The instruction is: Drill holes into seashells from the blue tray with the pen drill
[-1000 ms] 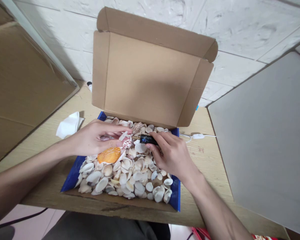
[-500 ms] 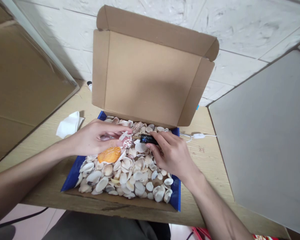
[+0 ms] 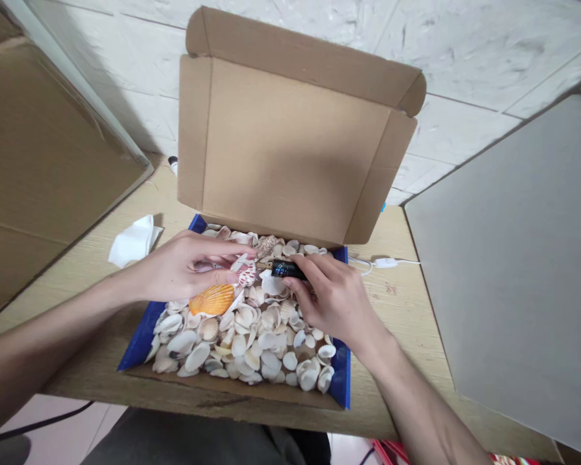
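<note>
Between the thumb and fingers of my left hand (image 3: 196, 261) is a small seashell (image 3: 246, 274), white with reddish-purple spots. My right hand (image 3: 332, 290) is closed round a black mini drill (image 3: 288, 269) with lit marks on its body. The drill's brass-coloured tip points left at the shell; whether they touch is too small to tell. Just below my left thumb lies an orange scallop shell (image 3: 212, 300). Both hands are over an open cardboard box (image 3: 341, 374) with blue sides, filled with many pale seashells (image 3: 244, 342).
The box's brown lid (image 3: 295, 142) stands raised at the back, before a white brick-patterned wall. A crumpled white tissue (image 3: 135, 242) lies left on the wooden table (image 3: 392, 310). A white cable (image 3: 385, 263) runs on the right. Large panels stand at both sides.
Both hands keep almost the same place, with the shell and the drill still held facing each other. The view has shifted very slightly.
</note>
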A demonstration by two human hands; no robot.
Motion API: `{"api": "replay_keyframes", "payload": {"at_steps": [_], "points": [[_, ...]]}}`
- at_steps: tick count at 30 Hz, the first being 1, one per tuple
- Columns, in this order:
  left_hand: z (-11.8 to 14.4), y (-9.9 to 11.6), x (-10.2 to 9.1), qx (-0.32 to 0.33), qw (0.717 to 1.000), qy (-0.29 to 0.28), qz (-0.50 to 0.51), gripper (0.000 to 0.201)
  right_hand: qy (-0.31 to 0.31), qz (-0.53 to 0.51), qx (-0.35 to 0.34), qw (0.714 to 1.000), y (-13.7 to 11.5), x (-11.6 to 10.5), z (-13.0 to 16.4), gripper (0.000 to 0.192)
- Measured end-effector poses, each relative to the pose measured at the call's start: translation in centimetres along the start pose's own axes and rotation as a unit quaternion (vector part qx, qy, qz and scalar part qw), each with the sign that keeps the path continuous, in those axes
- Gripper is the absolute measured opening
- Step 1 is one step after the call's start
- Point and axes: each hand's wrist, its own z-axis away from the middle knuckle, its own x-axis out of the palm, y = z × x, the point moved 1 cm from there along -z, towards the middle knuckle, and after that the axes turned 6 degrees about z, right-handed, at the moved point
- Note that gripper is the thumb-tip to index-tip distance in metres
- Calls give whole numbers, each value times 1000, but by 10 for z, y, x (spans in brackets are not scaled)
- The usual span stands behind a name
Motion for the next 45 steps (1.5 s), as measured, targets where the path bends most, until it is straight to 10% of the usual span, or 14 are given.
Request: {"api": "replay_keyframes", "payload": {"at_steps": [45], "points": [[-1,1,-1,5,999,-28,-37,34,-20,3,9,1000,1,1,0,32]]}}
